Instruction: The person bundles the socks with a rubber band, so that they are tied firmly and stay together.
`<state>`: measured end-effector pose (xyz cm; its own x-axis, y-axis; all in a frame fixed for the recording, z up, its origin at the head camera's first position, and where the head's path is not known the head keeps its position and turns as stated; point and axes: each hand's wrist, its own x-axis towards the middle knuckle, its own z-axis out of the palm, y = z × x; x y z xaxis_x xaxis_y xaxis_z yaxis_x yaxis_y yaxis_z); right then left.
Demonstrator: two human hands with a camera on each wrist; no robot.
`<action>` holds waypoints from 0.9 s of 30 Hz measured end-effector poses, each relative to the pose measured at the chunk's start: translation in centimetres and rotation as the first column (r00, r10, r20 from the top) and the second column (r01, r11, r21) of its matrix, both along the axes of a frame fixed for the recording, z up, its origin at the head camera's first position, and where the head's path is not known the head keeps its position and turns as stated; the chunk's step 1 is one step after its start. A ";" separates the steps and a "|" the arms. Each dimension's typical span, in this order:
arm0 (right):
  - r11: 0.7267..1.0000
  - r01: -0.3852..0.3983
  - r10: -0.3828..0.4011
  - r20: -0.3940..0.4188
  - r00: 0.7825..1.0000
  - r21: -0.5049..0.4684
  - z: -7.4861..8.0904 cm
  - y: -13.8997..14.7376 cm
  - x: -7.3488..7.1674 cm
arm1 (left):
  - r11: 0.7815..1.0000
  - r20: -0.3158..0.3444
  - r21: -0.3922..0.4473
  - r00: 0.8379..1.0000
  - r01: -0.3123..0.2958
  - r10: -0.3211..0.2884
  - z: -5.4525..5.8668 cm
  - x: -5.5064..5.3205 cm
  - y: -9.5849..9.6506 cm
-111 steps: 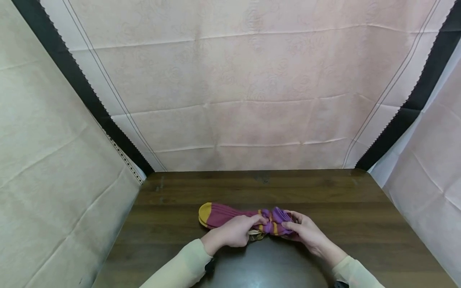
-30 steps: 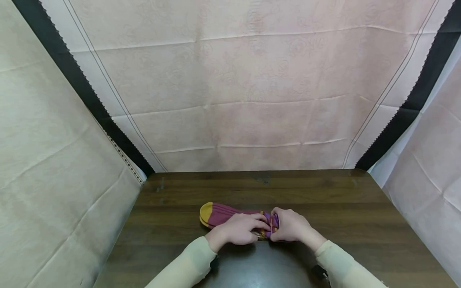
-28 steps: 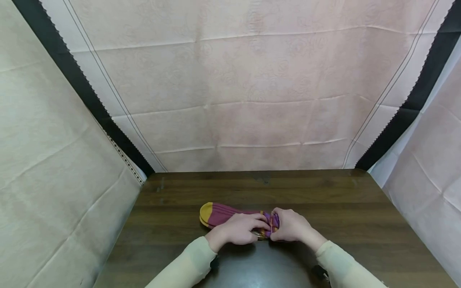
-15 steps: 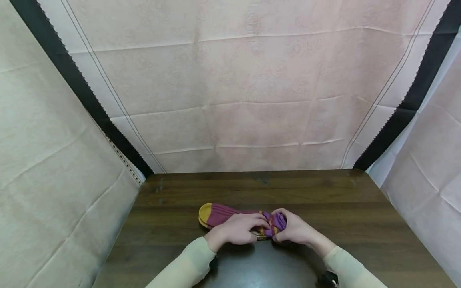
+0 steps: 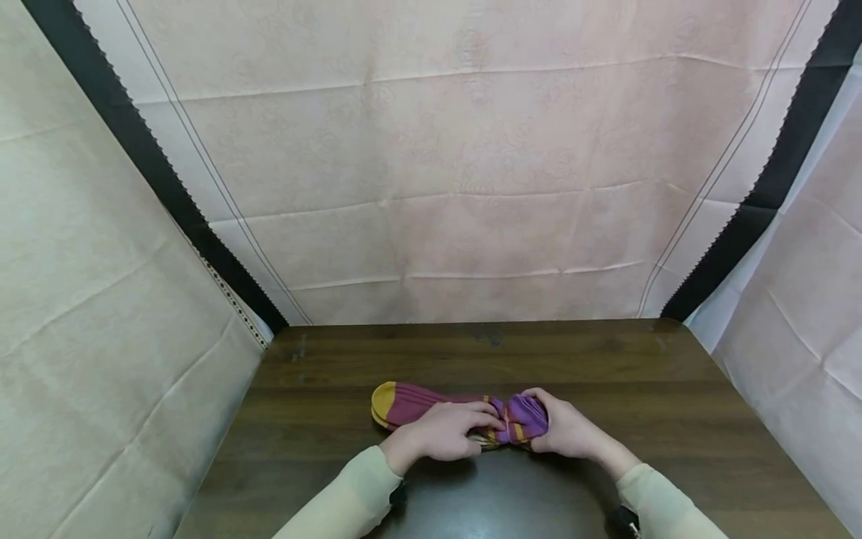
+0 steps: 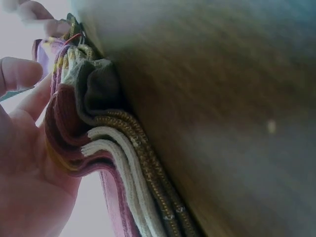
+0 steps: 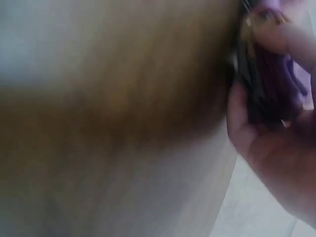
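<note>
A bundle of several socks [image 5: 424,400] lies flat on the table, the top one maroon with a yellow toe at the left. Purple cuffs [image 5: 527,416] fan out at its right end. A thin reddish band [image 6: 73,38] crosses the bundle near the cuffs, which look gathered there. Cream and olive-grey socks [image 6: 123,148] show underneath in the left wrist view. My left hand [image 5: 441,430] holds the middle of the bundle, fingers over the top and thumb on the near side. With thumb and fingers, my right hand [image 5: 566,427] grips the cuff end from the right.
The brown wooden table [image 5: 337,359] extends around the bundle. Pale fabric walls [image 5: 485,187] stand behind it and on both sides, with black strips [image 5: 222,247] along the corners.
My right hand has moved right from the gathered part to the outer cuff end, uncovering more of the purple cuffs. My left hand has barely moved during the last second.
</note>
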<state>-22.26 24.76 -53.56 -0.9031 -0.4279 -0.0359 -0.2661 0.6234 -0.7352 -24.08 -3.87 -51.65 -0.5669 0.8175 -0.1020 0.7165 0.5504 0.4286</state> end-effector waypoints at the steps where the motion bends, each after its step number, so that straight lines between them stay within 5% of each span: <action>1: 1.000 -0.002 0.002 -0.025 1.000 0.017 0.0 -0.3 0.0 | 1.000 0.001 0.000 1.000 -0.002 0.002 0.0 -0.1 0.0; 6: 1.000 0.002 -0.001 -0.057 0.998 0.029 0.2 -1.1 -0.1 | 1.000 -0.001 0.008 1.000 -0.012 0.012 0.0 -0.3 -0.1; 10: 0.996 0.038 -0.030 0.107 0.994 -0.080 0.3 -0.7 -0.1 | 1.000 -0.008 0.011 1.000 -0.013 0.013 -0.2 -0.3 -0.1; 16: 0.949 0.118 -0.025 0.302 0.953 -0.292 0.0 -0.2 0.0 | 1.000 -0.027 0.004 1.000 -0.011 0.011 -0.5 -0.3 0.0; 22: 0.926 0.125 0.007 0.350 0.937 -0.355 0.0 0.1 -0.2 | 1.000 -0.010 0.024 1.000 -0.001 0.002 -0.4 -0.4 -0.5; 27: 0.925 0.044 0.090 0.329 0.940 -0.378 0.3 2.2 -0.6 | 0.991 0.034 0.131 0.999 0.031 -0.035 0.6 -0.4 -2.4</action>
